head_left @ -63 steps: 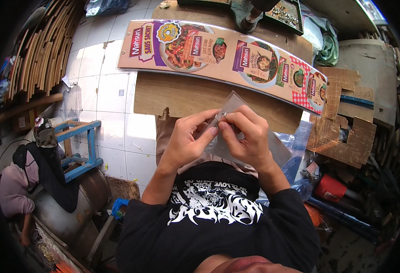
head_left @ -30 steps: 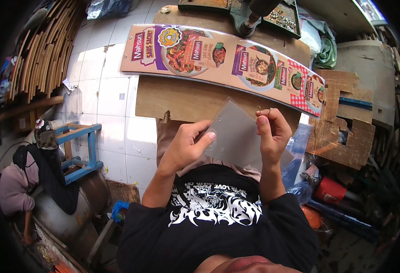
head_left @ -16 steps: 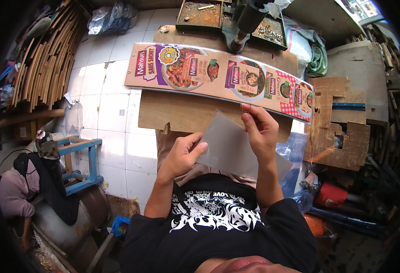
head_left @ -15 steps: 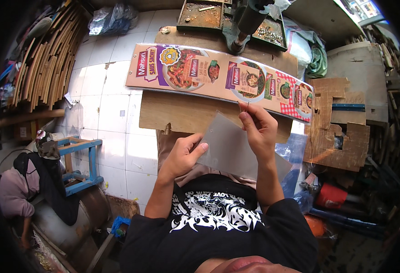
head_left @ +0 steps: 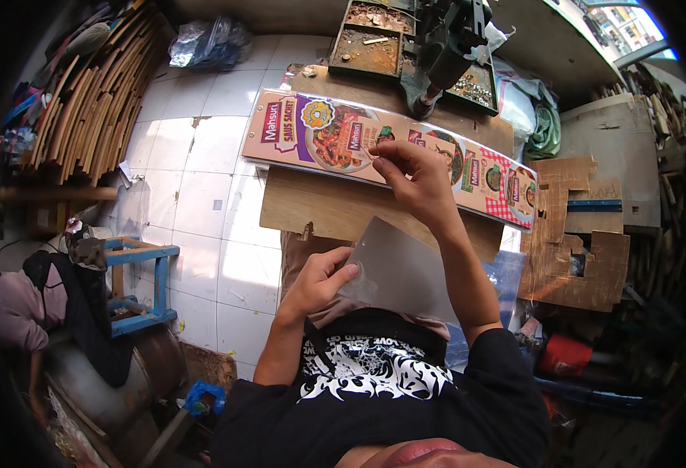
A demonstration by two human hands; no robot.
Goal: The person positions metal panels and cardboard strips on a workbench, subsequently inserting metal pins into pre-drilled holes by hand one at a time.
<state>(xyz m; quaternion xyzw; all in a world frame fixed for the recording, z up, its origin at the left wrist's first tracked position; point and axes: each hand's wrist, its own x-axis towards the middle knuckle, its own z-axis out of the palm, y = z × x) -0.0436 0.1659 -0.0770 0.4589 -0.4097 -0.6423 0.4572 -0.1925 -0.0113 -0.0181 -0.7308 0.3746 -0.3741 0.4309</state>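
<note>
In my left hand (head_left: 318, 285) is the left edge of a thin, flat grey sheet (head_left: 405, 261), thumb on top; the sheet slants in front of my shirt and has a small mark near its upper corner. My right hand (head_left: 415, 181) is raised over a long printed food-picture strip (head_left: 323, 129), its thumb and forefinger pinched together. Something thin and very small seems to be between those fingertips, too fine to name. The strip lies across the wooden table (head_left: 320, 207), and my right hand hides part of its middle.
A dark bench press (head_left: 444, 66) stands at the table's far side, between trays (head_left: 366, 51) of small metal parts. Cut brown boards (head_left: 573, 273) lie at right. A blue wooden frame (head_left: 160, 285) stands at left, and stacked wooden strips (head_left: 97, 101) lean far left.
My right hand has moved away from the grey sheet, up and left over the printed strip. My left hand still holds the sheet. The whole view has shifted slightly.
</note>
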